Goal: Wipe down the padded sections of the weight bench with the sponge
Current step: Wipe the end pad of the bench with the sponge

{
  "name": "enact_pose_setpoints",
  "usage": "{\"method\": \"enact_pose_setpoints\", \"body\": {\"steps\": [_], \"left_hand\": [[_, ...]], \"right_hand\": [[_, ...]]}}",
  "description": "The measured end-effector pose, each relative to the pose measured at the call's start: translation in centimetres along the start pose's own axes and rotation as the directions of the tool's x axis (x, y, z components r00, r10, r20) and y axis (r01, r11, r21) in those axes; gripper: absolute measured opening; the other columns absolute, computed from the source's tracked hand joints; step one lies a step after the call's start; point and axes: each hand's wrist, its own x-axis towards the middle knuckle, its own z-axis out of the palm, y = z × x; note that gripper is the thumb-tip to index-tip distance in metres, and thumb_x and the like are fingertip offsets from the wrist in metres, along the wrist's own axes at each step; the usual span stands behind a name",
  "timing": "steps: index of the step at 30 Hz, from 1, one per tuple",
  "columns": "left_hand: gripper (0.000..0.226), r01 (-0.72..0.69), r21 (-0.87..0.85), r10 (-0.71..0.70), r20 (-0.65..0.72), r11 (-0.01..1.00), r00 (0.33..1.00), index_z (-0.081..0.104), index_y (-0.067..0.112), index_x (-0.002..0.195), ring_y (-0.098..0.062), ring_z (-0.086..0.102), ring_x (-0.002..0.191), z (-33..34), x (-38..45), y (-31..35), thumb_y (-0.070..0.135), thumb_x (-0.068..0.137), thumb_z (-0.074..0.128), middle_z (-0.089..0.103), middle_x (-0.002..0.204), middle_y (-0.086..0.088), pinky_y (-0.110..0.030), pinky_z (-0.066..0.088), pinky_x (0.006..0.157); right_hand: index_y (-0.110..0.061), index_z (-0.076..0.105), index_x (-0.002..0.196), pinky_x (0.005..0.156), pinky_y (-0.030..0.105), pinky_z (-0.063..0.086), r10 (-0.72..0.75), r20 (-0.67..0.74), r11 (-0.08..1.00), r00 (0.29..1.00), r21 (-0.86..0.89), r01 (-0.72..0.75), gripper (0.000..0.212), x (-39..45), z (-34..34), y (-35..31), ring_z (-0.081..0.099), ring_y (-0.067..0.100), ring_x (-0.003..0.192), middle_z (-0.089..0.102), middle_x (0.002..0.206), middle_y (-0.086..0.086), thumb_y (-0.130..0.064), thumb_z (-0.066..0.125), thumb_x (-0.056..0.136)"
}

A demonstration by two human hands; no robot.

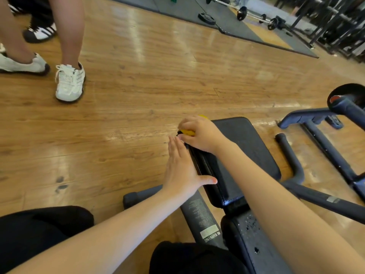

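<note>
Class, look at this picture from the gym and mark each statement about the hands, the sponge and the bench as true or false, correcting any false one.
1. The right hand holds a yellow sponge at the far left corner of the bench pad. True.
2. The left hand is curled into a fist. False: its fingers lie straight along the pad's left edge, thumb on top.
3. The sponge is blue. False: it is yellow.
4. The floor is wood in look, with dark mats farther off. True.
5. A barbell lies on the bench pad. False: it lies on the mats far behind.
</note>
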Motion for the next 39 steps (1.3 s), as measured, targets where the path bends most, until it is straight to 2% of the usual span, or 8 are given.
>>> {"method": "enact_pose_setpoints", "body": {"steps": [4,9,14,17,20,23,29,39], "left_hand": [[0.137,-0.002,0.008,0.002,0.001,1.000,1.000,-0.028,0.005,0.139,-0.019,-0.027,0.139,-1.0,0.0,-0.6,0.049,0.064,0.078,-0.032,0.150,-0.011,-0.033,-0.002,0.116],[0.135,-0.030,0.055,0.023,0.128,0.998,0.992,-0.026,0.006,0.140,-0.021,-0.024,0.140,-1.8,-0.6,-0.7,0.048,0.065,0.078,-0.032,0.150,-0.010,-0.035,-0.001,0.116],[0.136,-0.091,0.070,0.073,0.226,0.993,0.971,-0.025,0.010,0.142,-0.017,-0.025,0.140,-0.8,-1.0,-0.9,0.049,0.064,0.078,-0.032,0.150,-0.006,-0.034,0.000,0.118],[0.135,-0.157,0.099,0.132,0.224,0.983,0.966,-0.025,0.009,0.141,-0.016,-0.022,0.141,-0.5,-1.0,-0.3,0.047,0.064,0.079,-0.030,0.151,-0.006,-0.034,0.003,0.118],[0.138,-0.176,0.130,0.146,0.216,0.976,0.965,-0.027,0.011,0.141,-0.015,-0.023,0.140,-0.3,-0.6,0.2,0.045,0.062,0.081,-0.032,0.151,-0.005,-0.035,0.006,0.118],[0.142,-0.169,0.169,0.132,0.213,0.971,0.968,-0.028,0.011,0.140,-0.016,-0.026,0.139,-0.4,-0.1,0.5,0.044,0.058,0.083,-0.037,0.148,-0.004,-0.035,0.004,0.118],[0.145,-0.174,0.220,0.122,0.227,0.960,0.966,-0.030,0.009,0.139,-0.018,-0.025,0.139,-0.4,0.1,0.7,0.043,0.056,0.084,-0.041,0.145,-0.006,-0.034,0.003,0.118],[0.146,-0.165,0.220,0.109,0.248,0.961,0.963,-0.033,0.010,0.137,-0.022,-0.016,0.142,-0.5,0.1,1.0,0.043,0.056,0.084,-0.043,0.143,-0.005,-0.038,0.012,0.118]], "right_hand": [[-0.004,0.071,0.085,0.092,0.007,0.020,-0.047,-0.036,0.999,0.998,0.024,0.048,0.014,-2.7,0.3,-0.4,0.048,0.021,0.118,0.066,0.110,0.005,-0.016,0.064,0.081],[-0.021,0.061,0.116,0.102,0.018,0.022,0.070,-0.113,0.995,0.991,0.075,-0.062,0.030,-6.5,1.3,-0.6,0.021,-0.001,0.134,0.044,0.141,-0.010,-0.023,0.060,0.087],[-0.020,0.050,0.130,0.107,0.019,0.015,0.145,-0.078,0.971,0.986,0.200,-0.127,0.042,-4.7,0.7,-0.2,0.017,0.004,0.138,0.034,0.148,-0.005,-0.021,0.058,0.089],[-0.017,0.051,0.129,0.104,0.016,0.017,0.199,-0.025,0.937,0.980,0.297,-0.182,0.039,-2.7,-0.5,0.7,0.029,0.011,0.135,0.044,0.141,0.000,-0.020,0.057,0.090],[-0.014,0.060,0.113,0.080,0.028,0.041,0.253,-0.029,0.917,0.967,0.324,-0.231,0.025,-1.6,-1.1,1.9,0.055,0.017,0.099,0.063,0.105,0.002,-0.025,0.054,0.091],[-0.008,0.061,0.095,0.065,0.033,0.038,0.355,-0.087,0.900,0.931,0.303,-0.314,0.023,-1.7,-1.5,4.1,0.054,0.022,0.075,0.062,0.081,0.006,-0.029,0.053,0.091],[-0.015,0.060,0.117,0.084,0.028,0.040,0.590,-0.184,0.777,0.786,0.392,-0.492,0.029,-4.9,-2.9,10.9,0.056,0.026,0.106,0.064,0.115,0.012,-0.021,0.057,0.089],[-0.003,0.060,0.108,0.079,0.033,0.038,0.751,-0.103,0.629,0.652,0.413,-0.659,0.030,-8.3,-4.3,14.1,0.055,0.036,0.107,0.062,0.100,0.016,-0.026,0.055,0.090]]}}
